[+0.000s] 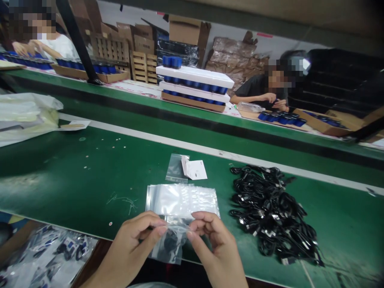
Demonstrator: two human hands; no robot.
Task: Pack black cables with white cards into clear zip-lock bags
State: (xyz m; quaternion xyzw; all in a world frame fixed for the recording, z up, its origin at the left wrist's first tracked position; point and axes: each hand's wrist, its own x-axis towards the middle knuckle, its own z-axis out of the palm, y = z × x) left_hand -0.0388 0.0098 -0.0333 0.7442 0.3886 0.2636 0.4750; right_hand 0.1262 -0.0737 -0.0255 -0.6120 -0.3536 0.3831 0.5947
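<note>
The left hand [135, 244] and right hand [213, 244] stand apart, each pinching one side of a small clear zip bag [169, 242] near the edge of the green table [75, 188], a grip that seems to keep its mouth taut. Something dark sits inside. Flat zip bags [181, 200] lie just ahead, within easy reach, beside a heap of black USB cables [270, 212].

My bench is a green conveyor table [75, 192], its surface glaring under the light, and a second green belt [120, 100] runs alongside beyond it. Past that, I see wooden pallets [141, 68] and stacked cardboard cartons [184, 30] piled against a white wall [231, 30].
</note>
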